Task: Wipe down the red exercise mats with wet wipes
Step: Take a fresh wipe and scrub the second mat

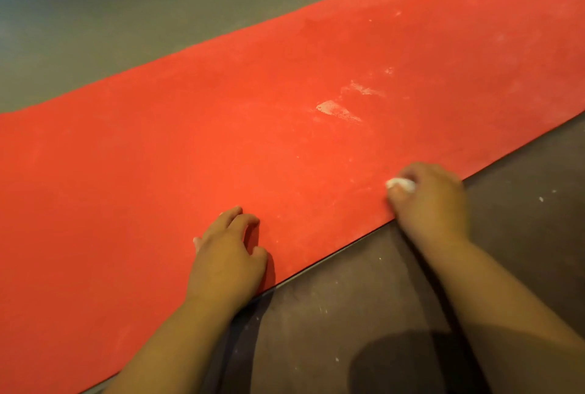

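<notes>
A long red exercise mat [221,147] lies flat on the floor, running from lower left to upper right. White smears [337,110] mark its middle right part. My right hand [430,200] grips a bunched white wet wipe [400,184] and holds it against the mat near the near edge. My left hand [229,254] rests on the mat close to the same edge, fingers loosely curled with their tips on the surface, holding nothing.
Dark brown floor [364,314] with small white specks lies on my side of the mat. Grey floor [126,14] stretches beyond the mat's far edge. A dark shadow falls at the bottom right.
</notes>
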Action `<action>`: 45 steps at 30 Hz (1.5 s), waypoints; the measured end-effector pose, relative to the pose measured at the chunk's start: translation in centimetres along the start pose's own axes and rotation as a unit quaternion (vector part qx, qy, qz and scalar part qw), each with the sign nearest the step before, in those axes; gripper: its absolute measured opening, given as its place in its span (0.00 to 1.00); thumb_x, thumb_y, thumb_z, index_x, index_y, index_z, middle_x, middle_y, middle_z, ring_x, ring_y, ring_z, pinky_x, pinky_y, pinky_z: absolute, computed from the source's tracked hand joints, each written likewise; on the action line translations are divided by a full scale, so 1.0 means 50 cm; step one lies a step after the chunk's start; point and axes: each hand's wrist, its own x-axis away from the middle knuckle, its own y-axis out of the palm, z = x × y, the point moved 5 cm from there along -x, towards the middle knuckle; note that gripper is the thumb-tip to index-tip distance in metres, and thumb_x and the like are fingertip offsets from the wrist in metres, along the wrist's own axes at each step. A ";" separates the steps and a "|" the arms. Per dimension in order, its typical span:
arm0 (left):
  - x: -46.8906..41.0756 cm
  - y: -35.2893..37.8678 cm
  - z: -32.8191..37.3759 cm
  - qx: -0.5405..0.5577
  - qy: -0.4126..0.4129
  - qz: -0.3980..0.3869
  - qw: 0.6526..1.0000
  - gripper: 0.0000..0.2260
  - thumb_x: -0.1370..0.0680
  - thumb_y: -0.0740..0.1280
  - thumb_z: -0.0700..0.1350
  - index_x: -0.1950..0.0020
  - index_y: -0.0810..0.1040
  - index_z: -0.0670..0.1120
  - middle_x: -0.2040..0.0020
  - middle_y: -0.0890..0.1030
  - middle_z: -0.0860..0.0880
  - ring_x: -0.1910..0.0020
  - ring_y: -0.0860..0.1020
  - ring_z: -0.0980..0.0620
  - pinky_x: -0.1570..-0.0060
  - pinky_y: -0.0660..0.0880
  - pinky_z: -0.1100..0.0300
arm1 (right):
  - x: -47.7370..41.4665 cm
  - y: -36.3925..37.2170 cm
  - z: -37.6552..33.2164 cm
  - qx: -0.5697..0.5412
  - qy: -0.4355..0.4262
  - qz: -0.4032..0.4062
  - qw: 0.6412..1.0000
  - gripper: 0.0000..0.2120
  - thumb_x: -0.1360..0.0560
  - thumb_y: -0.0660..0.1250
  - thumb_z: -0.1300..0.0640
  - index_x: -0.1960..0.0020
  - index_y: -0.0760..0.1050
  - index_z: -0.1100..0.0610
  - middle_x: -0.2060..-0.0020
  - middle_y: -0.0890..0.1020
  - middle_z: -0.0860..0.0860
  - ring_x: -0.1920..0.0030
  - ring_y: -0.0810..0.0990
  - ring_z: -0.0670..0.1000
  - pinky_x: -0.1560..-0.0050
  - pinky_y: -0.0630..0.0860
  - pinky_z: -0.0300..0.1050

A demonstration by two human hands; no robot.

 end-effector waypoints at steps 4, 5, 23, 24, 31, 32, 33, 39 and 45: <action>-0.008 0.002 0.003 0.008 -0.009 0.016 1.000 0.17 0.29 0.68 0.44 0.40 0.77 0.52 0.32 0.70 0.52 0.33 0.68 0.48 0.32 0.62 0.41 | 0.049 0.015 -0.086 -0.014 -0.067 0.010 0.998 0.05 0.31 0.71 0.61 0.57 0.77 0.60 0.58 0.79 0.58 0.57 0.77 0.61 0.57 0.75 0.51; -0.010 0.003 0.006 0.008 -0.010 0.021 1.000 0.16 0.29 0.68 0.45 0.42 0.78 0.52 0.33 0.71 0.52 0.34 0.69 0.48 0.33 0.64 0.41 | 0.089 0.039 -0.142 -0.023 -0.156 -0.017 0.987 0.05 0.34 0.73 0.62 0.59 0.78 0.60 0.61 0.78 0.57 0.60 0.77 0.61 0.60 0.77 0.51; -0.014 -0.006 0.018 -0.012 -0.009 0.016 1.000 0.16 0.31 0.69 0.48 0.43 0.77 0.54 0.39 0.71 0.53 0.41 0.73 0.47 0.38 0.69 0.44 | 0.192 0.075 -0.218 -0.016 -0.310 -0.141 0.940 0.04 0.31 0.67 0.53 0.63 0.74 0.51 0.68 0.79 0.50 0.64 0.76 0.55 0.66 0.71 0.45; -0.014 -0.006 0.016 -0.019 -0.004 -0.001 1.000 0.19 0.31 0.70 0.51 0.41 0.76 0.55 0.36 0.70 0.53 0.39 0.72 0.48 0.36 0.68 0.44 | 0.167 0.068 -0.194 -0.027 -0.295 -0.136 0.946 0.05 0.31 0.69 0.52 0.62 0.74 0.51 0.68 0.79 0.50 0.64 0.76 0.55 0.67 0.70 0.44; 0.003 0.028 0.017 -0.187 0.039 -0.175 0.966 0.50 0.37 0.69 0.69 0.23 0.48 0.56 0.22 0.41 0.50 0.23 0.42 0.47 0.32 0.54 0.31 | -0.034 -0.047 0.049 0.043 0.001 0.015 0.999 0.11 0.25 0.65 0.51 0.55 0.75 0.59 0.59 0.81 0.63 0.56 0.77 0.64 0.59 0.73 0.52; 0.001 0.029 0.021 -0.207 0.043 -0.189 0.959 0.52 0.37 0.69 0.69 0.22 0.46 0.54 0.22 0.40 0.48 0.23 0.42 0.45 0.32 0.56 0.31 | -0.011 -0.040 0.016 0.057 -0.032 0.009 0.998 0.08 0.26 0.66 0.54 0.56 0.76 0.60 0.60 0.81 0.62 0.58 0.78 0.63 0.61 0.73 0.51; -0.002 0.029 0.027 -0.223 0.049 -0.199 0.953 0.52 0.37 0.69 0.70 0.22 0.46 0.53 0.22 0.41 0.47 0.23 0.43 0.43 0.33 0.59 0.32 | 0.020 -0.030 -0.026 0.053 -0.081 0.000 0.995 0.04 0.28 0.69 0.58 0.59 0.77 0.59 0.64 0.81 0.60 0.62 0.79 0.62 0.66 0.73 0.50; 0.014 0.036 0.079 -0.402 0.198 -0.190 0.874 0.36 0.24 0.60 0.59 0.23 0.50 0.45 0.22 0.52 0.40 0.27 0.60 0.37 0.40 0.71 0.45 | 0.155 0.049 -0.143 -0.002 -0.296 -0.149 0.943 0.07 0.24 0.62 0.50 0.51 0.78 0.49 0.56 0.81 0.49 0.53 0.76 0.55 0.55 0.71 0.49; 0.031 0.064 0.139 -0.470 0.197 -0.162 0.845 0.27 0.19 0.51 0.37 0.22 0.45 0.43 0.25 0.58 0.35 0.37 0.73 0.36 0.52 0.72 0.47 | -0.050 -0.049 0.062 0.065 0.013 -0.074 0.995 0.12 0.23 0.63 0.49 0.51 0.74 0.59 0.53 0.80 0.61 0.49 0.75 0.63 0.54 0.71 0.51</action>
